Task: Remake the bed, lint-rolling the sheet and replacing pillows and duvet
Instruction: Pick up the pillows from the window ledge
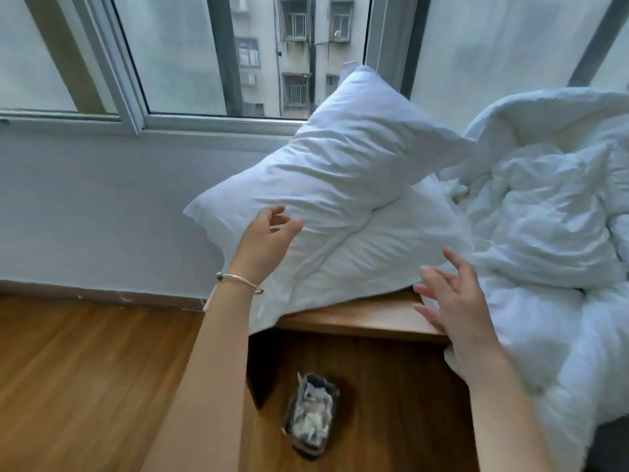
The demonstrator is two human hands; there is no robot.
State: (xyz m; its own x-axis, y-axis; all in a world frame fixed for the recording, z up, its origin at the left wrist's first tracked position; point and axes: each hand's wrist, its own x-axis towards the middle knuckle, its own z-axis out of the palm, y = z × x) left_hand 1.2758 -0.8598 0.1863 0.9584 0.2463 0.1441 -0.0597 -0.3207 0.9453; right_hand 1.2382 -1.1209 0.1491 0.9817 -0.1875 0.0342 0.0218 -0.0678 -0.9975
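Two white pillows are stacked on a wooden bedside cabinet [357, 318] below the window. The upper pillow [340, 158] leans tilted up toward the window frame; the lower pillow [374, 247] lies under it and hangs over the cabinet's left edge. My left hand [269, 233], with a bangle on the wrist, hovers with relaxed fingers at the upper pillow's near corner and holds nothing. My right hand [449, 301] has its fingers spread by the lower pillow's right corner, above the cabinet's edge. A crumpled white duvet [544, 216] is heaped on the right.
A small plastic-wrapped packet [311, 413] lies on a lower wooden surface in front of the cabinet. Wooden floor [85, 369] stretches to the left, up to a pale wall. A large window [204, 63] with a metal frame stands behind, with a white curtain [493, 46] at right.
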